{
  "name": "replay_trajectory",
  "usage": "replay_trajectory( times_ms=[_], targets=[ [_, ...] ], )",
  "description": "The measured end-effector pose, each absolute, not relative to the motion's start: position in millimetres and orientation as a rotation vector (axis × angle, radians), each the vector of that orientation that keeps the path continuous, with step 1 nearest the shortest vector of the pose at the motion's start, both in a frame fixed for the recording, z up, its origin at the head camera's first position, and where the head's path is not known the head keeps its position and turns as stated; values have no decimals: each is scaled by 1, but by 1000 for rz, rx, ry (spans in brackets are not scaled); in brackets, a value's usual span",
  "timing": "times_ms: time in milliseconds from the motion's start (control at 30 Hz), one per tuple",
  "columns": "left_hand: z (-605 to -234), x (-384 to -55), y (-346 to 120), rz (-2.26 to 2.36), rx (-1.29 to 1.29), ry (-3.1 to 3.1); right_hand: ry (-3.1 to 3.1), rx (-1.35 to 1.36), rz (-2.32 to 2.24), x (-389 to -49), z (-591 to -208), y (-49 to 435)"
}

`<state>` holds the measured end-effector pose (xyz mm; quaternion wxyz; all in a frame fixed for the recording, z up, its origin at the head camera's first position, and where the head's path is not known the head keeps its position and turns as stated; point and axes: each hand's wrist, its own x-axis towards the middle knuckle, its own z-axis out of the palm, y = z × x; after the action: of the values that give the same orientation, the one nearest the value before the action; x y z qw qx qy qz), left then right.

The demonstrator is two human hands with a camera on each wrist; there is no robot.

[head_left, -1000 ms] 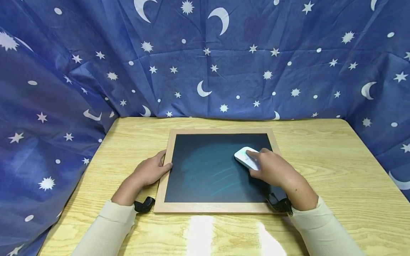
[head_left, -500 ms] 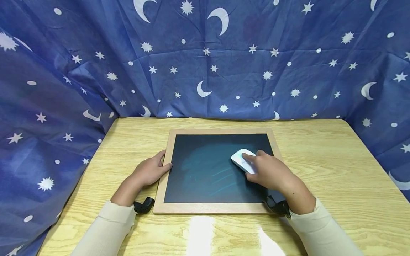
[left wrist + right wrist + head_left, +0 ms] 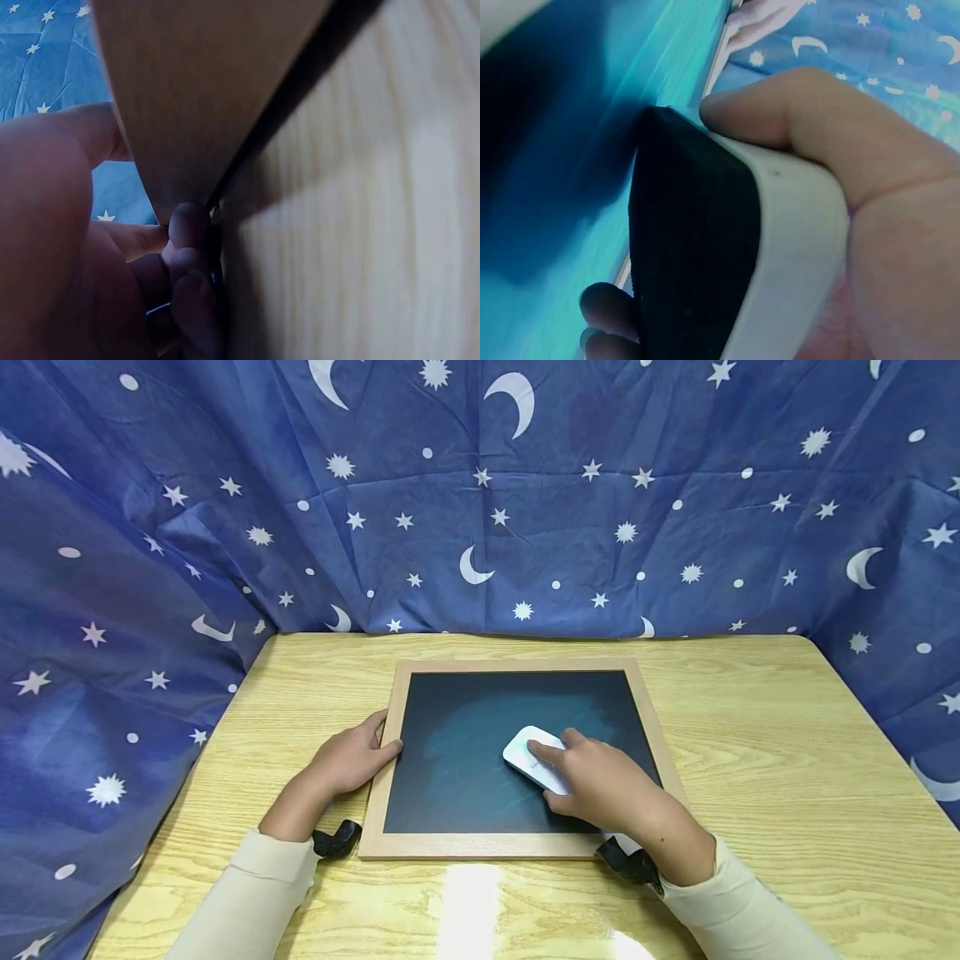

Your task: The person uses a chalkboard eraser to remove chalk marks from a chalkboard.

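Observation:
A wood-framed chalkboard [image 3: 480, 845] lies flat, its dark surface hazy with blue-green chalk and a few faint strokes [image 3: 517, 800] low in the middle. My left hand [image 3: 348, 760] grips the left side of the frame [image 3: 195, 90], thumb on top and fingers curled at its edge. Over the centre of the board, my right hand [image 3: 607, 781] holds a white chalkboard eraser [image 3: 523, 763], index finger laid along its top. The right wrist view shows the eraser's dark felt pad [image 3: 690, 232] facing the board, tilted with its far edge right at the surface.
The board lies on a light wooden table [image 3: 780, 760], with bright glare near its front edge. A blue curtain [image 3: 570, 560] with white moons and stars hangs behind the table and along both sides. Each wrist wears a black camera mount [image 3: 337, 840].
My right hand has slid the eraser left and toward me across the board, over the chalk strokes, which now show less. The left hand keeps its hold on the frame.

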<state>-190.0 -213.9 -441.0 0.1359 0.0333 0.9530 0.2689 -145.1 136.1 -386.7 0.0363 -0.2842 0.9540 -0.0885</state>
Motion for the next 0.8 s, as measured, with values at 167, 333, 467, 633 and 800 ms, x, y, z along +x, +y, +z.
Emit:
replay_trajectory(
  times_ms=[167,333,467,633,800],
  targets=[
    [-441,-190,-214,774,103,2757,2926,-951,-259,-140,-391,127],
    [-441,-191,-214,768,96,2767,2918,-979,-281,-138,-393,123],
    [-442,-191,-216,779,103,2759,2918,-1001,-314,-139,-393,124],
    [-444,-191,-217,777,103,2758,2890,-974,-368,-142,-392,128],
    [-445,-191,-215,779,100,2770,2895,-910,-386,-145,-391,139]
  ],
)
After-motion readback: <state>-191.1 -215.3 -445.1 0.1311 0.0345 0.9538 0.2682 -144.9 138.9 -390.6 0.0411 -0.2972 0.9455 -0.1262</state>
